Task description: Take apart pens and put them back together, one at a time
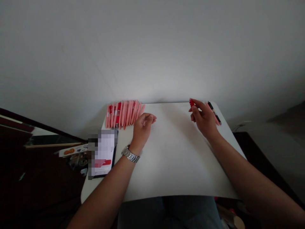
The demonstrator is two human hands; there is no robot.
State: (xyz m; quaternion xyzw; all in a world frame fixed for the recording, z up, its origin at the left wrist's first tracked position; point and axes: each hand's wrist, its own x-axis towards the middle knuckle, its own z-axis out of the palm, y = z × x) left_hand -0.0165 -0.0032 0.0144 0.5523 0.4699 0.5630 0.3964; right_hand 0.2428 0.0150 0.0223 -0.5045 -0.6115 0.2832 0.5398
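My left hand (143,125) rests on the white table (176,165) with its fingers curled in loosely, holding nothing I can see. It lies just right of a row of several pink pens (124,114) laid side by side at the far left edge. My right hand (203,119) is near the far right corner, fingers closed round a pink pen (215,117) with a black clip end and a red tip (191,102) showing past the fingers. A silver watch (130,154) is on my left wrist.
A phone or card with a blurred face (103,156) lies at the table's left edge. Left of the table is dark clutter with a sticker-covered board (72,150). A plain wall stands close behind the table. My lap shows below the near edge.
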